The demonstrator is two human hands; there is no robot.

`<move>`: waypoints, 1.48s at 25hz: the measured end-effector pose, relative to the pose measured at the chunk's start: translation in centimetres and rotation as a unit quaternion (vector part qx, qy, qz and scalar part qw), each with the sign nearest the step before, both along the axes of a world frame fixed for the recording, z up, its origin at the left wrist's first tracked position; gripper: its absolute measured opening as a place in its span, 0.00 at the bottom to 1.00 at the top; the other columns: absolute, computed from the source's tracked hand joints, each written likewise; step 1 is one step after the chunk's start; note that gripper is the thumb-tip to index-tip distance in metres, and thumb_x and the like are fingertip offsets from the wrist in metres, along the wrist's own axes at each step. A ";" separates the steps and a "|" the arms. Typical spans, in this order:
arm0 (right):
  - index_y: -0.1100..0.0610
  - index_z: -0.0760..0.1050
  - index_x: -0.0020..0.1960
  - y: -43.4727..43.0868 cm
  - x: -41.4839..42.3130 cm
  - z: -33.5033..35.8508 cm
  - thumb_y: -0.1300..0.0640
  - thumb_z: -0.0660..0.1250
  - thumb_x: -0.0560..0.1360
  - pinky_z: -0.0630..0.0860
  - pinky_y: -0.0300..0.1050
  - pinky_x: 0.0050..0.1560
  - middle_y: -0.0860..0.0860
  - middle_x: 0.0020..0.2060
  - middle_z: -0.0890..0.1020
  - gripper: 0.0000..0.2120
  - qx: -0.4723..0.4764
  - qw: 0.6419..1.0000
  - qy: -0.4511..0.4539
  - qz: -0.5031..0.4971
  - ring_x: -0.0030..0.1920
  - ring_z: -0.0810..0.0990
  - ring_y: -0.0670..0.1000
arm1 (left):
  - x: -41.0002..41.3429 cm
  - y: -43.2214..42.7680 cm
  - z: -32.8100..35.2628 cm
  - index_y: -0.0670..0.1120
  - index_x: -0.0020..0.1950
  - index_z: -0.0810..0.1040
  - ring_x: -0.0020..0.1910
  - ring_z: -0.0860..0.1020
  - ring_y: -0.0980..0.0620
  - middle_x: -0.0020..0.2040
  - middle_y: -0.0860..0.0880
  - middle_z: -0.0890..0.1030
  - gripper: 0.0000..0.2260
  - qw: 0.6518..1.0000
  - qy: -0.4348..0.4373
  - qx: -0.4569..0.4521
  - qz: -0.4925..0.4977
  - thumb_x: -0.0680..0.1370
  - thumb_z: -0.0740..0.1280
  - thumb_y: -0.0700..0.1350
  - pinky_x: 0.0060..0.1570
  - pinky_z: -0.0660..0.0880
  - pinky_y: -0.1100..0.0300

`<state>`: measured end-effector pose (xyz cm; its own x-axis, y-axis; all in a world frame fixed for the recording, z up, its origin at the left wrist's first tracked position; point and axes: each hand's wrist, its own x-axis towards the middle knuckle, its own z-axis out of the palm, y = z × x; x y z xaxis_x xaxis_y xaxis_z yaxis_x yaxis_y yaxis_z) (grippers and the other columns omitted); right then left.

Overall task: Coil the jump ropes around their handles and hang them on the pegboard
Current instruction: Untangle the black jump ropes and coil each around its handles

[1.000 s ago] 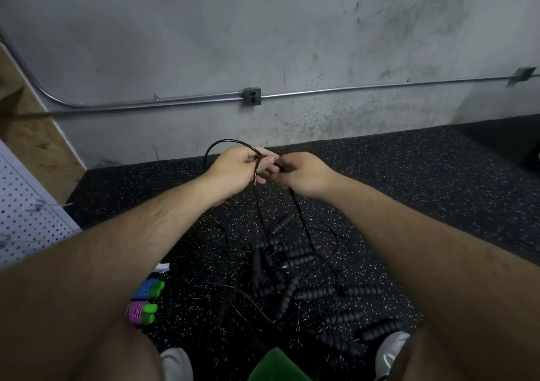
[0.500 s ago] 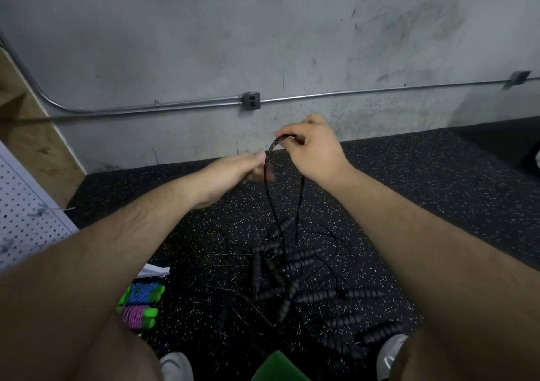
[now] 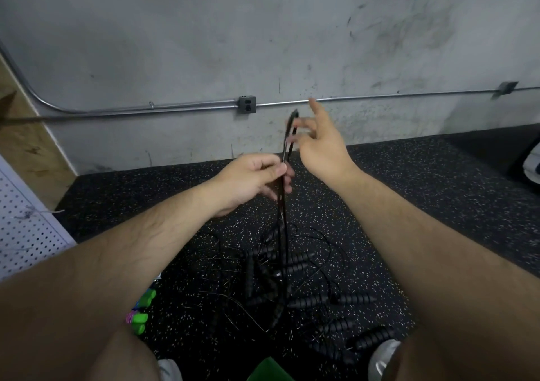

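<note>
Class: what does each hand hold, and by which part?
Left hand pinches the thin black jump rope on its doubled strands; right hand touches it below the folded top, grip unclear.
</note>
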<state>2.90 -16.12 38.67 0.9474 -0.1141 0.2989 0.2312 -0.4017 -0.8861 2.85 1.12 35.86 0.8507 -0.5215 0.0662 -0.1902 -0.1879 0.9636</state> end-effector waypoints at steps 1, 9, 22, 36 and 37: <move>0.56 0.59 0.77 0.0 -0.2 0.0 0.70 0.60 0.78 0.77 0.40 0.44 0.46 0.56 0.81 0.30 0.005 0.999 0.041 0.009 0.47 0.81 0.42 | 0.3 -0.2 0.2 0.43 0.52 0.82 0.46 0.84 0.52 0.46 0.48 0.85 0.08 0.999 -0.017 -0.018 0.045 0.83 0.63 0.41 0.41 0.78 0.63; 0.51 0.80 0.43 0.9 -1.9 -1.5 0.52 0.73 0.76 0.73 0.40 0.38 0.48 0.37 0.83 0.05 -0.118 0.961 0.177 0.174 0.32 0.76 0.46 | 2.3 0.7 0.2 0.49 0.52 0.83 0.47 0.81 0.54 0.48 0.50 0.84 0.09 0.988 -0.029 -0.066 0.135 0.84 0.62 0.44 0.42 0.75 0.59; 0.60 0.79 0.57 2.1 0.0 -0.5 0.62 0.67 0.79 0.79 0.44 0.42 0.53 0.42 0.83 0.08 0.048 0.986 0.119 0.103 0.40 0.81 0.51 | 1.7 1.6 -1.1 0.49 0.48 0.80 0.47 0.86 0.49 0.44 0.50 0.87 0.08 0.992 -0.055 0.054 0.103 0.83 0.64 0.39 0.51 0.81 0.49; 0.56 0.82 0.48 1.9 -0.7 1.1 0.57 0.70 0.79 0.82 0.44 0.49 0.59 0.43 0.85 0.03 0.078 0.993 0.039 0.079 0.36 0.82 0.49 | 1.1 2.4 -2.2 0.48 0.61 0.80 0.56 0.83 0.56 0.53 0.53 0.86 0.08 0.991 -0.023 0.131 -0.009 0.83 0.65 0.43 0.65 0.76 0.50; 0.59 0.82 0.50 1.9 -0.5 1.3 0.58 0.70 0.79 0.82 0.43 0.47 0.58 0.42 0.84 0.05 0.102 0.991 0.028 0.077 0.36 0.80 0.49 | 1.1 2.1 -2.3 0.48 0.57 0.81 0.53 0.84 0.56 0.50 0.53 0.87 0.07 0.991 -0.034 0.132 0.017 0.83 0.65 0.41 0.64 0.77 0.49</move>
<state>2.42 -14.20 39.94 0.9728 -0.0186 0.2309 0.2241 -0.1774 -0.9583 3.93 3.23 33.59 0.8667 -0.4987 -0.0117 -0.2412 -0.4394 0.8653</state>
